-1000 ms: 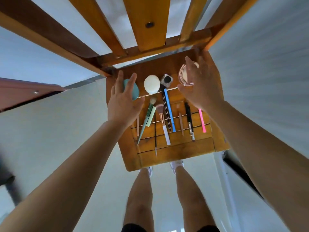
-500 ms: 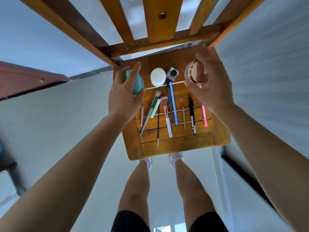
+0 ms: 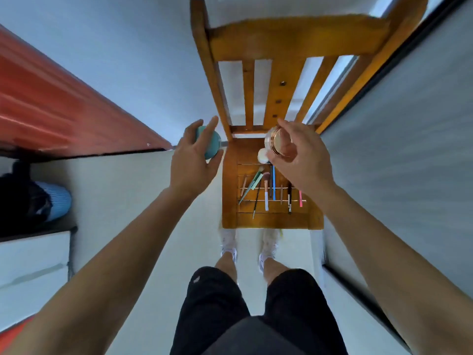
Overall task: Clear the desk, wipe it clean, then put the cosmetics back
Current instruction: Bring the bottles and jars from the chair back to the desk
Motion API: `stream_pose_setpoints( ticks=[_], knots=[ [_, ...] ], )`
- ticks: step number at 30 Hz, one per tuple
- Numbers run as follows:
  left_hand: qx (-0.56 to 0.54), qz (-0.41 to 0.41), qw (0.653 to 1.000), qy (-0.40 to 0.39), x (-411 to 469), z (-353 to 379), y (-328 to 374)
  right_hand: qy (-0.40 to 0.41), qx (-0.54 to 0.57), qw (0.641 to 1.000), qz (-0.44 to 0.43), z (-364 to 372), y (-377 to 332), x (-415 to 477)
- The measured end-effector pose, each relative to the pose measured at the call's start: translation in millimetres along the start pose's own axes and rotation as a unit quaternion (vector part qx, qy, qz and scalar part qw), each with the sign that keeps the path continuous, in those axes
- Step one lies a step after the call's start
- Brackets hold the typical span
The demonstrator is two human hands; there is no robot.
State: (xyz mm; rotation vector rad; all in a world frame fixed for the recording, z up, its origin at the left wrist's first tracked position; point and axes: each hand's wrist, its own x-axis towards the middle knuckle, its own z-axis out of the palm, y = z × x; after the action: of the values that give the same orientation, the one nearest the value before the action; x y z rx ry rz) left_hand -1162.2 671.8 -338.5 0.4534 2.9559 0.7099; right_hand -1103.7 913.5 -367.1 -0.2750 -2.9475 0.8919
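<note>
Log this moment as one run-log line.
left hand: holds teal case | right hand: holds gold-lidded jar | brushes: on chair seat

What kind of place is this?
Probably a room at home: a wooden chair serves as a stand for makeup brushes, with plain walls and light floor around.

Wooden slat-back chair on pale floor — plain light wall behind. Red panel at left; white cabinet below it — soft, even light.

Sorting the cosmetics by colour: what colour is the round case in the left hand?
Teal; the round case shows in the head view.
</note>
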Motion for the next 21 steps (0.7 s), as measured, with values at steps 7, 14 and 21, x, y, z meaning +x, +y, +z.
stream_pose_setpoints(
  ticks=[7,14,21],
  knots=[
    [0.005,-0.037,0.987,0.154,-65.0,-156.3,-24.4,0.014,0.028,0.981,-0.19,-48.5,-148.4,31.8],
    [0.057,-0.163,0.936,0.306,-202.0,-286.7,-103.2,0.006,0.087,0.928,-0.361,-29.6,-342.1,-7.8],
    [0.034,-0.31,0.88,0.357,-426.4,-364.0,-224.1,-0.115,0.177,0.865,-0.456,89.7,-550.2,-150.8]
  ],
)
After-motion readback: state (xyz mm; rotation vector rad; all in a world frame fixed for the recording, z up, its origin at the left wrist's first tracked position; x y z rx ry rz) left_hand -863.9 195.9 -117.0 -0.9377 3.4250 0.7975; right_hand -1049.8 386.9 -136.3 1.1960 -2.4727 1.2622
